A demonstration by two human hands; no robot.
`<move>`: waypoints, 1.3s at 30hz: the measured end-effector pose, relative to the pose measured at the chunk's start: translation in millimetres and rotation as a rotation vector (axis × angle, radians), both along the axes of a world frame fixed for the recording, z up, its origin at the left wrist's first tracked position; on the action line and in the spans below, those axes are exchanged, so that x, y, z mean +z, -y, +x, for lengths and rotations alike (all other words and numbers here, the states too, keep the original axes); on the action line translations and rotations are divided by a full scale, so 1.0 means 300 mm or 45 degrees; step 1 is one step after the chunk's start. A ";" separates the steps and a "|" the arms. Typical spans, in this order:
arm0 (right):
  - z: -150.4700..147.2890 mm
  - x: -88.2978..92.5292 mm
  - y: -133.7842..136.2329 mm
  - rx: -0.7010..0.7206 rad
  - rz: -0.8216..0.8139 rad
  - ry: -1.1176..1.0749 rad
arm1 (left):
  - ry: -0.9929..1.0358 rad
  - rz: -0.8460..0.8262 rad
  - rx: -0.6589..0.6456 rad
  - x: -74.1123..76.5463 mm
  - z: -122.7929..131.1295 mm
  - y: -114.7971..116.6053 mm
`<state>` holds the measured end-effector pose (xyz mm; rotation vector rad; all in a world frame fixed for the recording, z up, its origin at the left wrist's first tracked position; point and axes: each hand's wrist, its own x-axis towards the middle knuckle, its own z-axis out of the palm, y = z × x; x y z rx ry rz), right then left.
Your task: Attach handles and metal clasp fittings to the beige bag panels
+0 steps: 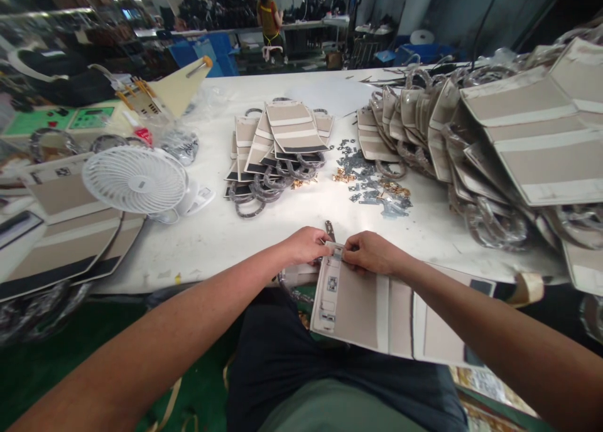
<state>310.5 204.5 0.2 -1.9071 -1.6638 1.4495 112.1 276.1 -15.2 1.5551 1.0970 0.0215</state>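
Left hand and right hand, fingers curled, pinch a flat beige-and-white panel, lower centre; a round white plastic fan stands left.

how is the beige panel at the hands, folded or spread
Spread: the beige panel shows its sections side by side, reaching from the left hand to beyond the right forearm.
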 end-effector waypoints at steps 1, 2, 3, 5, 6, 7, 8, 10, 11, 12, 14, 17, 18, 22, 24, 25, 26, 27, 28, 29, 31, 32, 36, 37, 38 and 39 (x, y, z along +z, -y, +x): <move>0.000 0.001 0.000 0.002 0.000 0.006 | 0.010 -0.018 0.001 0.003 -0.002 0.001; -0.001 0.001 0.002 0.007 0.001 0.012 | 0.018 -0.032 0.004 0.005 -0.003 0.003; -0.002 0.001 0.004 0.014 0.002 0.020 | 0.024 -0.043 0.008 0.006 -0.004 0.004; -0.004 -0.003 0.009 0.008 0.028 0.055 | 0.033 -0.055 0.018 0.005 -0.003 0.007; -0.006 -0.005 0.012 -0.008 0.059 0.079 | 0.035 -0.058 0.023 0.005 -0.002 0.009; -0.008 -0.008 0.015 -0.032 0.093 0.103 | 0.035 -0.057 0.028 0.004 -0.001 0.011; -0.011 -0.010 0.016 -0.058 0.127 0.129 | 0.033 -0.053 0.034 0.004 0.001 0.014; -0.013 -0.010 0.017 -0.084 0.180 0.171 | 0.025 -0.038 0.052 0.007 0.004 0.019; -0.013 -0.005 0.017 -0.078 0.198 0.182 | 0.016 -0.030 0.065 0.008 0.006 0.020; -0.013 0.004 0.018 -0.074 0.216 0.185 | 0.006 -0.024 0.080 0.010 0.007 0.020; -0.010 0.034 0.024 -0.131 0.280 0.157 | -0.017 -0.025 0.114 0.013 0.011 0.017; -0.012 0.103 0.046 -0.434 0.488 -0.121 | -0.047 -0.065 0.149 0.015 0.018 0.002; -0.016 0.125 0.054 -0.558 0.604 -0.271 | -0.058 -0.083 0.156 0.015 0.021 -0.005; -0.060 0.162 0.058 -0.877 1.047 -0.857 | -0.118 -0.153 0.175 0.016 0.029 -0.029; -0.089 0.138 0.041 -0.942 1.103 -1.028 | -0.143 -0.187 0.172 0.017 0.032 -0.039; -0.101 0.117 0.032 -0.967 1.102 -1.086 | -0.152 -0.202 0.168 0.017 0.033 -0.044; -0.113 0.093 0.022 -0.989 1.097 -1.135 | -0.157 -0.218 0.161 0.016 0.033 -0.048; -0.122 0.070 0.015 -1.006 1.096 -1.180 | -0.158 -0.235 0.148 0.014 0.033 -0.053; -0.130 0.048 0.011 -1.018 1.107 -1.223 | -0.155 -0.253 0.132 0.012 0.033 -0.059; -0.135 0.030 0.009 -1.020 1.130 -1.264 | -0.150 -0.270 0.114 0.010 0.032 -0.064; -0.142 0.012 0.008 -0.988 1.171 -1.310 | -0.139 -0.297 0.083 0.005 0.031 -0.075; -0.142 0.010 0.007 -0.957 1.172 -1.314 | -0.134 -0.306 0.076 0.003 0.030 -0.080; -0.125 0.029 -0.012 -0.947 1.109 -1.321 | -0.127 -0.329 0.085 -0.003 0.026 -0.091; -0.118 0.032 -0.018 -0.989 1.089 -1.337 | -0.123 -0.334 0.087 -0.005 0.025 -0.092; -0.112 0.031 -0.024 -1.032 1.074 -1.349 | -0.116 -0.340 0.083 -0.008 0.025 -0.093; -0.108 0.029 -0.027 -1.063 1.064 -1.356 | -0.106 -0.348 0.078 -0.010 0.024 -0.094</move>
